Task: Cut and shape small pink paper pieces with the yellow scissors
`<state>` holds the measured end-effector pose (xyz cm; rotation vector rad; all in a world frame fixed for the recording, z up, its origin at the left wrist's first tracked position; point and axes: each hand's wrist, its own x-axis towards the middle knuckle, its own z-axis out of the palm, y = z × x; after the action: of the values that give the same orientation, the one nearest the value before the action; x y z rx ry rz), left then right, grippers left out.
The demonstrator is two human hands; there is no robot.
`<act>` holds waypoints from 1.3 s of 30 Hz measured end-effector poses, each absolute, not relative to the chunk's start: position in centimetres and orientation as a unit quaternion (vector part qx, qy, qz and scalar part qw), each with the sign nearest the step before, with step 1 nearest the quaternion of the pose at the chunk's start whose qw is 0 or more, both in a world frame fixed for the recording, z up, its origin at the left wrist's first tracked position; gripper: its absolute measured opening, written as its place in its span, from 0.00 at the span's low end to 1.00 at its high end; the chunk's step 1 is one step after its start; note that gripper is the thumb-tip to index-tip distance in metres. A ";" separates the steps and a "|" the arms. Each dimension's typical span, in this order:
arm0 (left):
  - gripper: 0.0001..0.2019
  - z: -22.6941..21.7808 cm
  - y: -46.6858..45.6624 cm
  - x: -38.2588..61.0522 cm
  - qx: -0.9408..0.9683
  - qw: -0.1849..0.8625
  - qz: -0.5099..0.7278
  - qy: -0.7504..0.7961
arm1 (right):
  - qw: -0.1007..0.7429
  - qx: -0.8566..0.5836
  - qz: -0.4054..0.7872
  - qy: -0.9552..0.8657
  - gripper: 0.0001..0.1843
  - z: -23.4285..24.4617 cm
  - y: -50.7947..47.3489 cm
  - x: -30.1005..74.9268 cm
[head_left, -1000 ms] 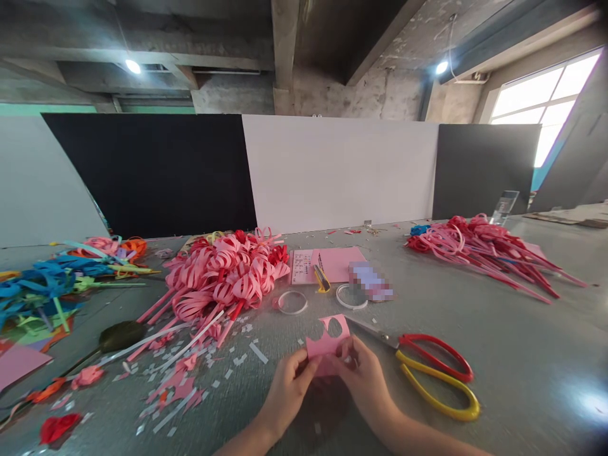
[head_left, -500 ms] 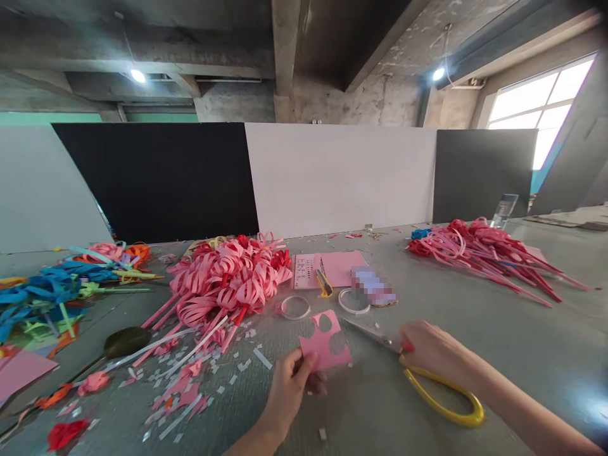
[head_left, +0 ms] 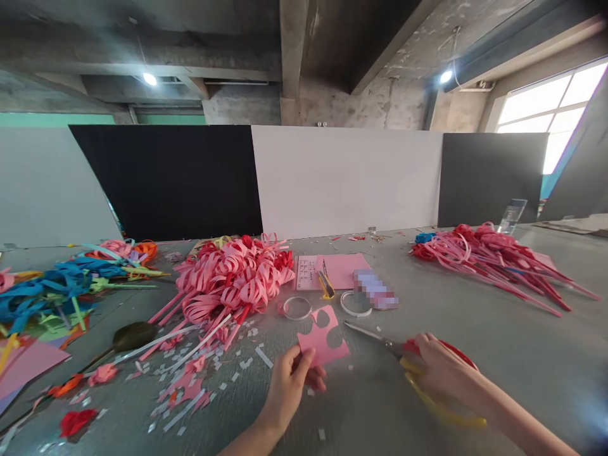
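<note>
My left hand (head_left: 291, 380) pinches the lower left edge of a pink paper piece (head_left: 319, 347), thumb on top. Rounded cut-outs mark its upper part. My right hand (head_left: 434, 358) is closed on scissors (head_left: 380, 339) with one red and one yellow handle loop; the yellow loop is smeared by motion. Their blades look closed and point left, the tip a little apart from the paper's right edge. Two tape rolls lie just beyond the paper: a left roll (head_left: 297, 308) and a right roll (head_left: 355, 304).
A large heap of pink paper-strip flowers (head_left: 232, 275) lies left of centre, a smaller bunch (head_left: 479, 259) at right. Blue strip flowers (head_left: 61, 285) are far left. Behind the tape are a pink sheet (head_left: 349, 269), a yellow cutter (head_left: 326, 285) and a blurred phone (head_left: 375, 290). Paper scraps (head_left: 190, 386) litter the left front.
My right hand has shifted right and down on the scissors, so the red loop now shows. My left hand keeps the pink paper nearly in place. The view has turned slightly left.
</note>
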<state>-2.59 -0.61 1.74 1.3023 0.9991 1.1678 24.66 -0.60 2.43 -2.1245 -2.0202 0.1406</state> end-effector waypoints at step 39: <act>0.11 7.5 1.6 0.6 0.478 0.398 0.689 0.371 | 0.310 -0.505 0.269 -0.759 0.24 2.4 -4.0 20.7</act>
<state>0.57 1.57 7.49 1.2101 0.9391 1.7450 20.65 -4.02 2.42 -1.3343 -2.0041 0.7103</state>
